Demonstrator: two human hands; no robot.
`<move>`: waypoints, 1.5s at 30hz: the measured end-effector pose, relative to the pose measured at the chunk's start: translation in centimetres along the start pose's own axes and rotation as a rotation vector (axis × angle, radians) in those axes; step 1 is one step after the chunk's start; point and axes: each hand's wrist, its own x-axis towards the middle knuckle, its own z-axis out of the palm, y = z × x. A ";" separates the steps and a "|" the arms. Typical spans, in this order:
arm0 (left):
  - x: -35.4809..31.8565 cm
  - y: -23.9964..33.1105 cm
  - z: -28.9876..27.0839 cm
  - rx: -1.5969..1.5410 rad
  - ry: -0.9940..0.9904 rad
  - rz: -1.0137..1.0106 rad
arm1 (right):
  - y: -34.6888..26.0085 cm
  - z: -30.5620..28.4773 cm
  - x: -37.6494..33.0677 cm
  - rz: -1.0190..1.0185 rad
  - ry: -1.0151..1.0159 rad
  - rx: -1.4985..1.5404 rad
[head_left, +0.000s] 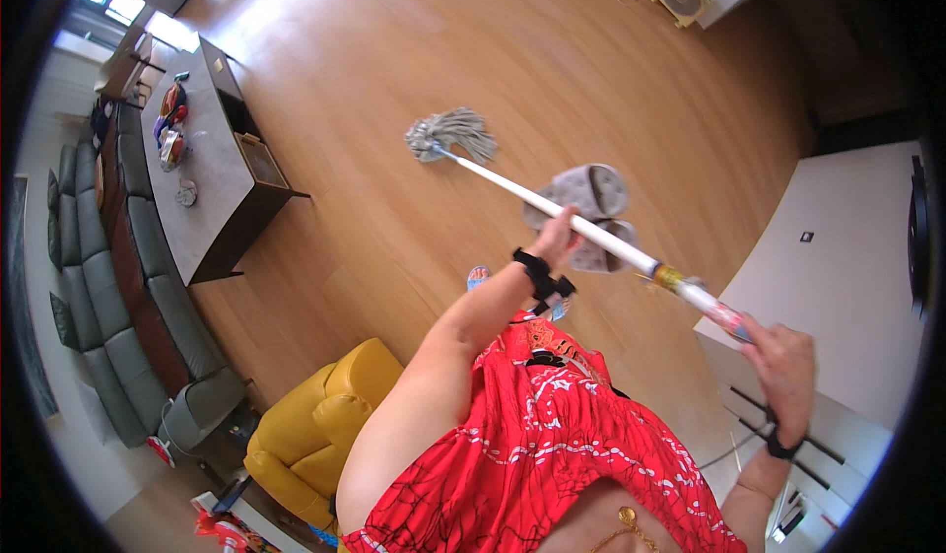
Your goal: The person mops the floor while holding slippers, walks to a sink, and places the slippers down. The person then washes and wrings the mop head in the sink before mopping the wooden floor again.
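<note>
Light brown wood floor point(325, 100) spreads through the room, bright with glare at eleven o'clock. A long dark-sided table point(222, 183) stands between nine and ten, a grey-green sofa point(94, 277) beyond it at nine. A yellow armchair point(320, 410) sits between seven and eight, a white cabinet point(838, 247) at three. The mop point(611, 245) slants from its grey strands at twelve toward four, left hand point(557, 240) gripping mid-handle, right hand point(783, 361) closed around the upper end.
</note>
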 end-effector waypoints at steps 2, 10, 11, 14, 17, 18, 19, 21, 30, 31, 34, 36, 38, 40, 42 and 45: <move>13.6 7.8 -13.1 0.001 0.107 0.191 | -6.2 14.7 15.1 -0.140 0.117 -0.030; 15.7 15.2 -38.0 -0.068 0.477 0.257 | -20.9 28.8 27.7 -0.360 0.063 0.272; 14.8 14.9 -38.7 -0.049 0.500 0.248 | -21.2 29.5 27.7 -0.359 0.052 0.267; 12.2 11.2 -41.3 -0.088 0.509 0.203 | -21.8 30.5 26.1 -0.391 -0.002 0.352; 12.0 6.4 -39.1 -0.138 0.492 0.216 | -18.2 30.4 23.8 -0.381 -0.045 0.392; 11.7 5.1 -36.6 -0.162 0.443 0.164 | -16.3 29.6 22.4 -0.350 -0.077 0.361; 11.7 3.0 -36.0 -0.213 0.381 0.162 | -14.5 28.7 21.2 -0.358 -0.104 0.335; 11.8 -0.8 -30.8 -0.305 0.292 0.110 | -10.5 27.7 18.1 -0.255 -0.152 0.287; 7.7 -19.4 -7.1 -0.203 -0.181 -0.003 | 5.1 20.4 -1.5 0.035 -0.079 0.129; 6.2 -21.3 -4.3 -0.217 -0.239 -0.036 | 6.5 19.6 -4.2 0.073 -0.070 0.121; 3.2 -25.9 2.7 -0.359 -0.411 -0.275 | 10.4 16.5 -11.1 0.172 -0.146 0.099; 1.1 -29.5 6.5 -0.387 -0.478 -0.379 | 13.4 15.7 -17.0 0.058 0.160 -0.137; -0.2 -32.4 9.2 -0.380 -0.504 -0.451 | 9.1 12.2 -18.9 0.283 0.032 -0.175; -1.0 -31.7 10.5 -0.437 -0.419 -0.418 | 4.1 9.7 -16.7 0.580 -0.137 -0.177; -1.9 -31.6 9.5 -0.518 -0.380 -0.395 | 4.9 9.8 -17.4 0.477 -0.101 -0.170; -4.0 -31.0 8.9 -0.600 -0.320 -0.415 | 5.0 9.3 -19.6 0.358 -0.026 -0.184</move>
